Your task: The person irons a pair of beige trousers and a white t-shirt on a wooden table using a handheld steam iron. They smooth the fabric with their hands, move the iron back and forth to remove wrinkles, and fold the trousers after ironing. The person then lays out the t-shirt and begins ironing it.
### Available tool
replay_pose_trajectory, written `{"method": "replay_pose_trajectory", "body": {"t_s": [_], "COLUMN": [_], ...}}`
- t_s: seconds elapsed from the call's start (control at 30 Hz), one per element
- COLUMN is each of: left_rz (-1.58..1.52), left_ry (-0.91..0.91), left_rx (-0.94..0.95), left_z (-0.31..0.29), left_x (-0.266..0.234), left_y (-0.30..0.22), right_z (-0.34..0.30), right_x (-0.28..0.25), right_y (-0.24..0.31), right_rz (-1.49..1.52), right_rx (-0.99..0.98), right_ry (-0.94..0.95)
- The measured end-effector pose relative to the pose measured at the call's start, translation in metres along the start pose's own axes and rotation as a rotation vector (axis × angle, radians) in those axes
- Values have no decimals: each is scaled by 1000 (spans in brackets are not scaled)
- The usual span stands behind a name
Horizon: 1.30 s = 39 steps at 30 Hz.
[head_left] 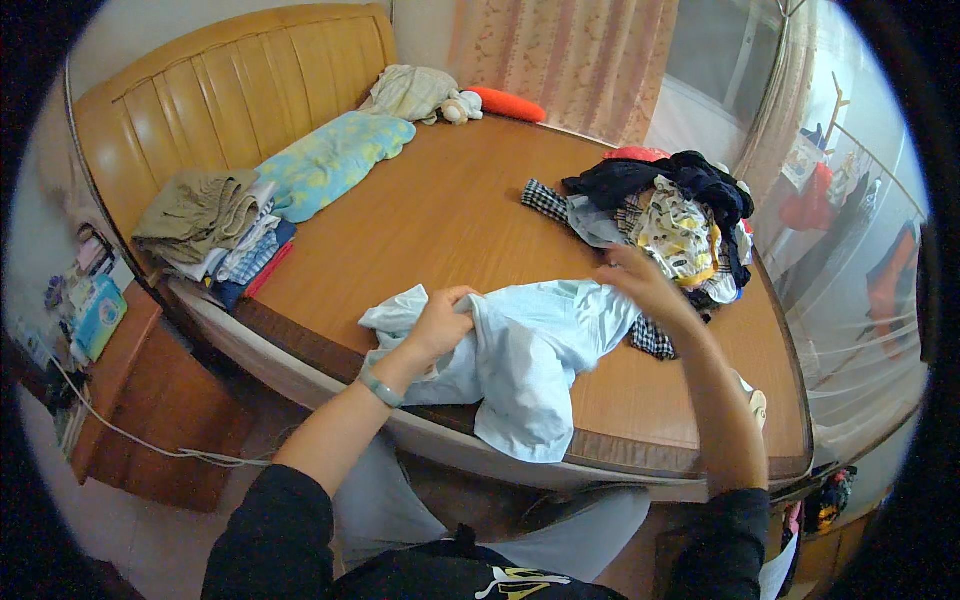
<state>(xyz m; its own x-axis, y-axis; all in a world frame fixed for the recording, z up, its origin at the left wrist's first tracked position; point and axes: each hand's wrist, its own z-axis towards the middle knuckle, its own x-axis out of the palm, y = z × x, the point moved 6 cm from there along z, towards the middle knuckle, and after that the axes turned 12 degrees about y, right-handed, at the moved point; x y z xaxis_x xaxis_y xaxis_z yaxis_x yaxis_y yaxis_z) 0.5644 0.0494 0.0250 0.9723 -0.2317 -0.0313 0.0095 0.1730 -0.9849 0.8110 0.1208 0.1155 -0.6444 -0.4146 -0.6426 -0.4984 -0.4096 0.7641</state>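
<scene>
Left grip [443,324] pinches pale garment [525,350] overhanging bed edge [640,456]; mat [460,210] stretches beyond.

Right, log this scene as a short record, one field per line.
Left hand: gripping the pale blue garment
Right hand: at the garment's right end; grip unclear
Garment state: unfolded, rumpled, lying across the bed's near edge
Surface: bed with a brown top
Left side: folded stack, khaki item uppermost
Right side: jumbled clothes pile, dark and patterned pieces
Far end: red cushion near the curtain
Left wrist: pale bangle
</scene>
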Motion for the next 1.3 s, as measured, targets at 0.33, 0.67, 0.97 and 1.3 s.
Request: {"method": "replay_pose_trajectory", "body": {"t_s": [0.33,0.67,0.97,1.3], "left_rz": [166,602,1149,714], "left_ry": [304,33,-325,15], "left_rx": [18,4,635,403], "left_z": [-13,-8,3,-5], "left_x": [31,-60,-27,-57], "left_y": [-59,-65,-292,-352], "right_z": [-11,-43,-62,-59], "right_x": [87,-11,-133,-162], "right_y": [59,67,114,154], "right_rz": [-136,-339,-326,-315], "right_rx": [-100,-46,-125,-18], "right_ry": [49,-241,-484,-387]}}
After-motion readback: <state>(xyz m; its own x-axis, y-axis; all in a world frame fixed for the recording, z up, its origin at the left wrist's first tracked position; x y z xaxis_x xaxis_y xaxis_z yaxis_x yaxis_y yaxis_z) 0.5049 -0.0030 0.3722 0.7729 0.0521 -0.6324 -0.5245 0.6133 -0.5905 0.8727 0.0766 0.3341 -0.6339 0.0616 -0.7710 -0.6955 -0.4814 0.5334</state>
